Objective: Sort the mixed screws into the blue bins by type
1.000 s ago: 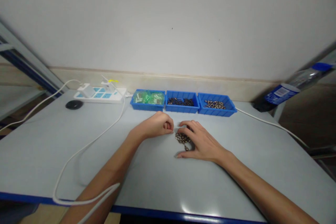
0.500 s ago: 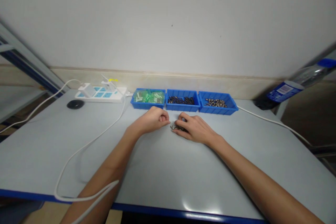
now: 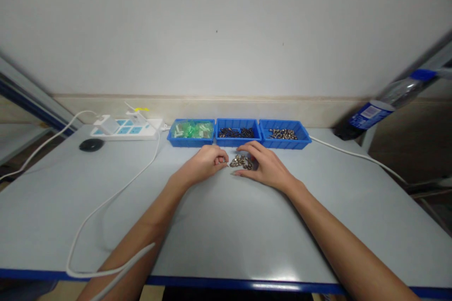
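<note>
A small pile of shiny metal parts (image 3: 241,162) lies on the grey table between my hands; they are too small to name surely. My right hand (image 3: 259,162) arches around the pile's right side, thumb and fingers apart. To the left of the pile is my left hand (image 3: 211,160), its fingers curled and thumb against the forefinger; whatever they hold, if anything, is hidden. Behind my hands, three blue bins stand in a row: the left bin (image 3: 190,142) with green and clear bags, the middle bin (image 3: 238,141) with dark screw-like parts, the right bin (image 3: 287,144) with shiny metal parts.
A white power strip (image 3: 150,134) with plugged-in adapters stands at the back left, a black round object (image 3: 91,145) before it. A white cable (image 3: 116,194) loops across the table and over my left forearm. A dark drink bottle (image 3: 370,114) stands at the back right.
My right hand has spread its fingers and lifted off the metal parts, so the pile now shows. My left hand stays curled. The whole view has shifted slightly.
</note>
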Available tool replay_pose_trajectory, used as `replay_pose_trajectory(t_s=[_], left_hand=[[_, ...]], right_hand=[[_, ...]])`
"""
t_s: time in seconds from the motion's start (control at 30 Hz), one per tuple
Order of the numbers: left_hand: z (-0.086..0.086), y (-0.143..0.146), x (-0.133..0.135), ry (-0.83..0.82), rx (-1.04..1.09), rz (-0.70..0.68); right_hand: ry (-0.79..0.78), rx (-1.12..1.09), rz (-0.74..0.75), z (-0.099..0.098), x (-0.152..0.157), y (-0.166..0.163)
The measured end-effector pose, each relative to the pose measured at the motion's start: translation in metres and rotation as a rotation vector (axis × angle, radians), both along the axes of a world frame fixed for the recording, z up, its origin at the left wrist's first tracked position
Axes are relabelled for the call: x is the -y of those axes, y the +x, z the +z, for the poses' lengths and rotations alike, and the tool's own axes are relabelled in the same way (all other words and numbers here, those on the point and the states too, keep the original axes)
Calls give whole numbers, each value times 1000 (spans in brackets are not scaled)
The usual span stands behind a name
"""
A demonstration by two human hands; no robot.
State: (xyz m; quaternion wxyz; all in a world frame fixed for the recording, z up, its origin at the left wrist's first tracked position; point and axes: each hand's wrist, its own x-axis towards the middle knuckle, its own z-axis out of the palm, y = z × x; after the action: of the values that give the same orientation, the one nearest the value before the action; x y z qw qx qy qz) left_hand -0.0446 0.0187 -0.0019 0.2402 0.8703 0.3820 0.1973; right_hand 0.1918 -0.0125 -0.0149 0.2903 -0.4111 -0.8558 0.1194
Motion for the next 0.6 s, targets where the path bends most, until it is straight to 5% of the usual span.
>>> replay_pose_trajectory(t_s=[0.23,0.43,0.6], left_hand=[[-1,4,2,-43,200,55],[5,27,17,-161,543,127],[8,31,22,-268,588,158]], right_hand=[[-176,-273,-100,10,6,10],[-585,-663,70,9,8,-1],[-726,-810,85,10,9,-1]])
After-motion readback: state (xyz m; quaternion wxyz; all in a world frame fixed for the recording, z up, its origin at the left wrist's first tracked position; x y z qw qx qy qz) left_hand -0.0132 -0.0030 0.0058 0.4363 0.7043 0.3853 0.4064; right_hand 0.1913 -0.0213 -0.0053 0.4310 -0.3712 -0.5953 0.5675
